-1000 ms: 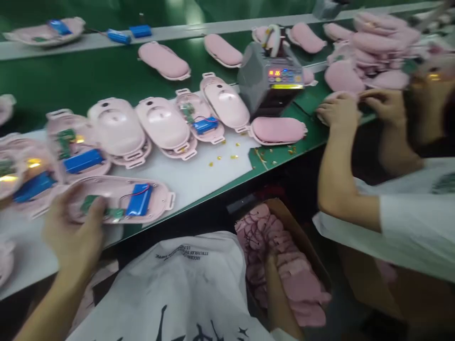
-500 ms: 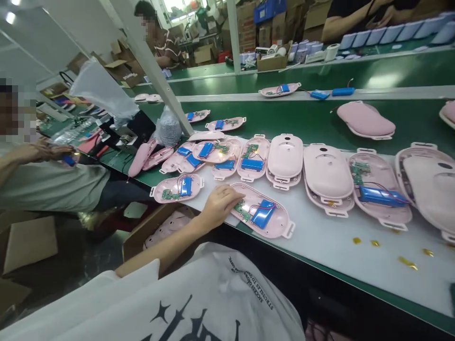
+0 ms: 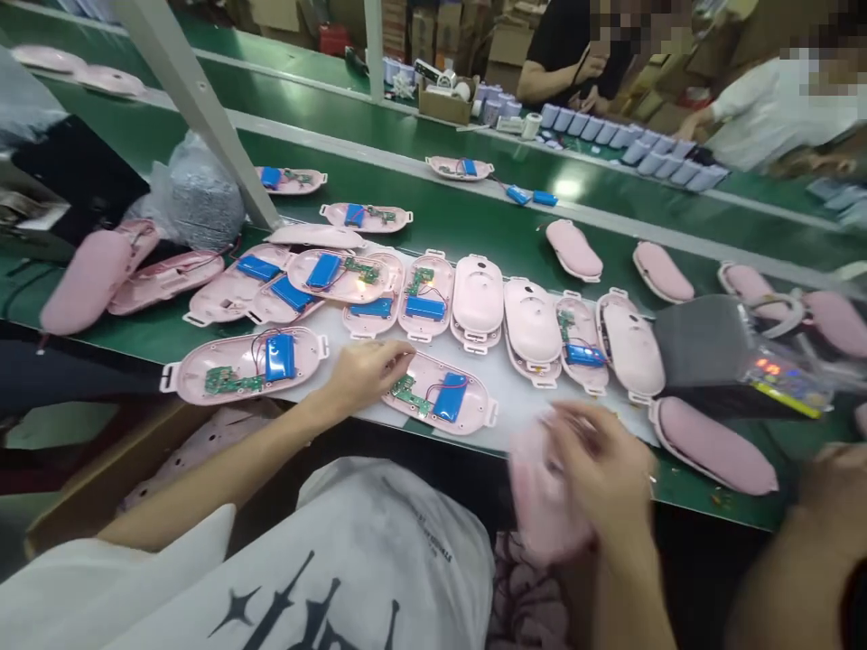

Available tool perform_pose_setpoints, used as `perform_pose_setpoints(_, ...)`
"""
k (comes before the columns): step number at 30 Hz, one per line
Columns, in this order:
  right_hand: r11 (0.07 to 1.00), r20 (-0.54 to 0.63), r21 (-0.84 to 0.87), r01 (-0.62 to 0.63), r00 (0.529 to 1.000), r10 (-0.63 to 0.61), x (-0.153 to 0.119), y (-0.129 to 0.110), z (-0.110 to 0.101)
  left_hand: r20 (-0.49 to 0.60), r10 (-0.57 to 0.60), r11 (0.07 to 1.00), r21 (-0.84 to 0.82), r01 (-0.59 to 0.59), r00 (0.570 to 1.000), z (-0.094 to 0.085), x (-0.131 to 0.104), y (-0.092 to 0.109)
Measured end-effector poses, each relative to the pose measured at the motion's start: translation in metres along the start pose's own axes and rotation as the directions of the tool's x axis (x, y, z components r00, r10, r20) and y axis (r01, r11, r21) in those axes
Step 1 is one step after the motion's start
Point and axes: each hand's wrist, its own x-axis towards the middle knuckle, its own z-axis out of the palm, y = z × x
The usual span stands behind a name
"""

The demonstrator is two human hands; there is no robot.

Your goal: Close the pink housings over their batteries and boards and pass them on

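My left hand point(image 3: 369, 370) has its fingers pinched on the left end of an open pink shell point(image 3: 478, 403), which lies at the table's front edge with a green circuit board and a blue battery point(image 3: 450, 397) inside. My right hand point(image 3: 602, 460), blurred by motion, is closed on a pink cover point(image 3: 542, 501) beyond the front edge, right of that shell. Another open shell point(image 3: 237, 366) with board and battery lies left of my left hand. Behind my hands is a row of pink shells, some open, others under pale covers point(image 3: 478, 293).
A black box point(image 3: 701, 352) with a lit red display stands at the right. Near it lie closed pink cases point(image 3: 718, 447). Another person's arm point(image 3: 813, 542) is at the lower right. A slanted metal post point(image 3: 196, 99) rises at the left.
The view has swung to the right. My right hand has come into view with the pink cover. My left hand is still at the end of the open shell.
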Motion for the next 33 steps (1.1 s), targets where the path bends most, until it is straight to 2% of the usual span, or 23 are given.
perform_pose_setpoints(1, 0.996, 0.088, -0.032, 0.084, 0.993, -0.081, 0.024, -0.010, 0.016, -0.033, 0.021, 0.999, 0.025, -0.020, 0.999, 0.002, -0.001, -0.002)
perform_pose_setpoints(3, 0.960, 0.318, -0.130, 0.249, 0.927, -0.197, 0.070, -0.028, 0.051, -0.093, 0.040, 0.998, 0.051, -0.035, 0.995, 0.004, -0.004, -0.003)
perform_pose_setpoints(5, 0.916, 0.489, -0.223, 0.335, 0.851, -0.192, 0.100, -0.040, 0.077, -0.116, 0.016, 0.999, 0.037, -0.012, 0.993, 0.004, -0.007, -0.003)
perform_pose_setpoints(6, 0.908, 0.525, -0.248, 0.338, 0.834, -0.167, 0.106, -0.042, 0.083, -0.111, -0.007, 1.000, 0.018, 0.009, 0.994, 0.003, -0.008, -0.003)
perform_pose_setpoints(8, 0.924, 0.543, -0.232, 0.303, 0.829, -0.135, 0.108, -0.034, 0.084, -0.062, -0.060, 0.998, -0.035, 0.058, 0.996, -0.001, -0.009, -0.001)
perform_pose_setpoints(13, 0.933, 0.478, -0.213, 0.290, 0.864, -0.159, 0.092, -0.008, 0.058, 0.153, -0.180, 0.956, -0.204, 0.209, 0.972, -0.018, 0.001, 0.004)
perform_pose_setpoints(15, 0.923, 0.425, -0.170, 0.346, 0.870, -0.249, 0.090, -0.009, 0.054, 0.211, -0.242, 0.916, -0.271, 0.295, 0.947, -0.024, 0.006, 0.004)
perform_pose_setpoints(17, 0.854, 0.360, -0.171, 0.491, 0.838, -0.410, 0.090, -0.016, 0.053, 0.221, -0.271, 0.881, -0.336, 0.334, 0.937, -0.028, 0.008, 0.003)
perform_pose_setpoints(19, 0.700, 0.288, -0.288, 0.654, 0.756, -0.588, 0.088, -0.027, 0.054, 0.146, -0.230, 0.877, -0.397, 0.270, 0.962, -0.028, 0.006, 0.002)
perform_pose_setpoints(21, 0.498, 0.250, -0.446, 0.744, 0.638, -0.729, 0.084, -0.039, 0.058, -0.031, -0.091, 0.915, -0.397, 0.071, 0.995, -0.025, 0.001, 0.003)
perform_pose_setpoints(22, 0.403, 0.257, -0.500, 0.767, 0.576, -0.776, 0.082, -0.045, 0.061, -0.135, 0.020, 0.934, -0.350, -0.066, 0.991, -0.024, 0.000, 0.004)
perform_pose_setpoints(23, 0.324, 0.277, -0.524, 0.788, 0.517, -0.810, 0.079, -0.051, 0.064, -0.228, 0.143, 0.941, -0.272, -0.204, 0.963, -0.022, -0.001, 0.006)
perform_pose_setpoints(25, 0.234, 0.329, -0.512, 0.826, 0.441, -0.835, 0.075, -0.063, 0.071, -0.342, 0.366, 0.907, -0.079, -0.414, 0.865, -0.017, 0.002, 0.010)
perform_pose_setpoints(26, 0.233, 0.336, -0.495, 0.837, 0.432, -0.837, 0.074, -0.068, 0.074, -0.362, 0.438, 0.883, 0.000, -0.469, 0.823, -0.015, 0.004, 0.012)
perform_pose_setpoints(27, 0.259, 0.319, -0.484, 0.836, 0.444, -0.837, 0.073, -0.073, 0.077, -0.370, 0.471, 0.873, 0.063, -0.484, 0.801, -0.013, 0.006, 0.015)
perform_pose_setpoints(30, 0.360, 0.240, -0.470, 0.806, 0.509, -0.827, 0.070, -0.079, 0.075, -0.348, 0.469, 0.883, 0.186, -0.431, 0.811, -0.007, 0.011, 0.019)
perform_pose_setpoints(33, 0.392, 0.202, -0.416, 0.820, 0.504, -0.840, 0.075, -0.063, 0.068, -0.297, 0.458, 0.883, 0.256, -0.392, 0.838, -0.005, 0.007, 0.020)
